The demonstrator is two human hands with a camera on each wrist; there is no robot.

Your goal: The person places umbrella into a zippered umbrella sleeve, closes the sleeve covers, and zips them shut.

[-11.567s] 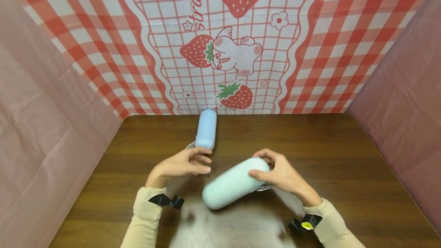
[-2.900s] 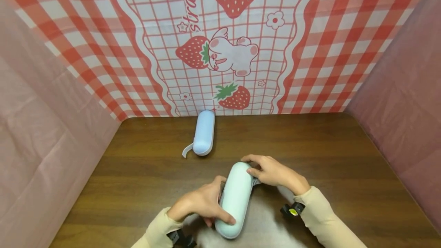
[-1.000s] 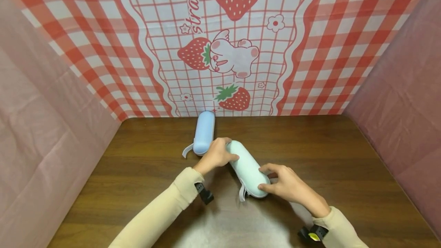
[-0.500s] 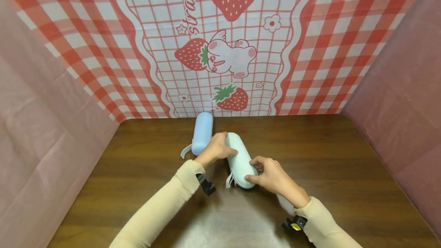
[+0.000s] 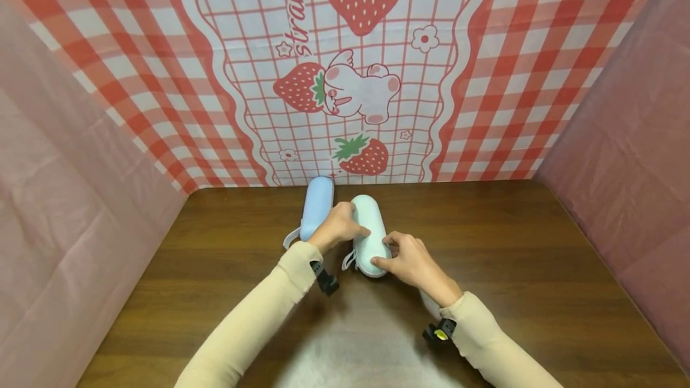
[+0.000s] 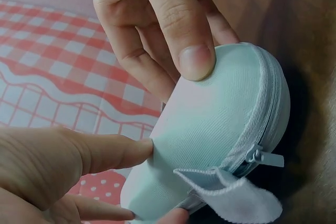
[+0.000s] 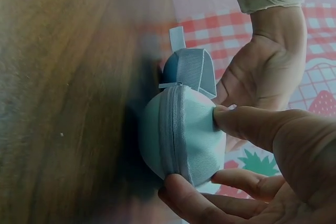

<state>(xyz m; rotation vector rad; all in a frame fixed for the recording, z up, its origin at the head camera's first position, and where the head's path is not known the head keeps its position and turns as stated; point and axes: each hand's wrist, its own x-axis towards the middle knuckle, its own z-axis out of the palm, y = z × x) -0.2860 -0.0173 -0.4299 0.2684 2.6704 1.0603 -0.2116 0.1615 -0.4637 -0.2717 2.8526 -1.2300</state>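
Between both hands lies a mint green zippered hard case (image 5: pixel 369 214), long with rounded ends, on the table right of a blue one. My left hand (image 5: pixel 341 224) grips its left side toward the far end, thumb on top. At the near end my right hand (image 5: pixel 412 261) pinches it, thumb on top and fingers along the right side. In the left wrist view the zipper pull (image 6: pixel 265 157) and a pale strap loop (image 6: pixel 239 200) show at the near end. The blue case (image 5: pixel 318 202) touches the back cloth and is partly hidden by my left hand.
The brown wooden table (image 5: pixel 512 268) ends at a red-and-white strawberry cloth (image 5: pixel 409 94) hanging behind. Pink cloth walls (image 5: pixel 70 196) stand at the left and right sides. The blue case's strap (image 5: pixel 291 238) sticks out to its left.
Both hands have moved the mint case away toward the back cloth and turned it, so it now lies more nearly parallel to the blue case. The blue case has stayed put.
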